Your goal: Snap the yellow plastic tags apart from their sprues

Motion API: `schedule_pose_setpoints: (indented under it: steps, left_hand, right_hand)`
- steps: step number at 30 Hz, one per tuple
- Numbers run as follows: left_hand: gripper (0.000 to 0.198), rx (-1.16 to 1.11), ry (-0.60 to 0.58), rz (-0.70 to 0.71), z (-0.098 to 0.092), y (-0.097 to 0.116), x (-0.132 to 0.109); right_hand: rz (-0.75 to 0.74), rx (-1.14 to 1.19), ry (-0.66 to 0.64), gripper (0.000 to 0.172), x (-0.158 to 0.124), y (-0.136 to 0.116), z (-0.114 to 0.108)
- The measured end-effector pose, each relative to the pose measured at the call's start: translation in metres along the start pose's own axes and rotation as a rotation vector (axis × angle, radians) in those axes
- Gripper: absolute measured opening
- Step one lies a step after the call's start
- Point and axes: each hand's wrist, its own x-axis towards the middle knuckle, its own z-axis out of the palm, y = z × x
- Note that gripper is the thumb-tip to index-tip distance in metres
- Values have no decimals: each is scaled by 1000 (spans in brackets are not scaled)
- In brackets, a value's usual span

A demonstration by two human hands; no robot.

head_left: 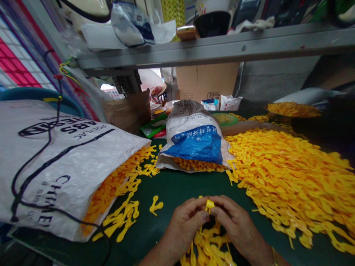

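Observation:
Fingertips of my left hand [184,225] and my right hand [237,227] meet at the near middle of the dark green table [172,184]. Between them both hands pinch a small yellow plastic part [210,204]; its lower portion is hidden by the thumbs. Below the hands lies a small heap of yellow plastic pieces [212,245], partly covered by my wrists. One loose yellow piece [156,205] with round ends rests to the left of my left hand. A large pile of similar yellow pieces [294,181] spreads to the right of my right hand.
On the left a white printed sack [69,147] lies with its mouth spilling yellow pieces, a black cord across it. A white and blue bag [194,142] holding small yellow parts lies ahead. A metal shelf beam [210,48] crosses above. Behind stands a cardboard box [206,81].

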Motion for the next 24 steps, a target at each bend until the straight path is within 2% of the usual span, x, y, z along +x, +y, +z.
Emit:
schedule_pose_setpoints:
  steps: [2, 4, 8, 15, 20, 24]
  left_hand:
    - [40, -111, 108, -85, -18, -4, 3]
    - [40, -117, 203, -136, -37, -10, 7]
    - [30, -73, 188, -212, -56, -28, 13]
    - [20, 27, 71, -152, -43, -46, 17]
    - [17, -79, 66, -164, -31, -51, 18]
    - [18, -113, 84, -112, -26, -49, 14]
  right_hand:
    - [133, -19, -35, 30, 8, 2, -10]
    - [198, -141, -90, 36, 15, 9, -18]
    - [164, -336, -212, 29, 24, 27, -15]
    - [71, -419, -304, 44, 39, 29, 17]
    - [29, -317, -331, 17, 50, 26, 18]
    - [36, -117, -306, 15, 47, 23, 11]
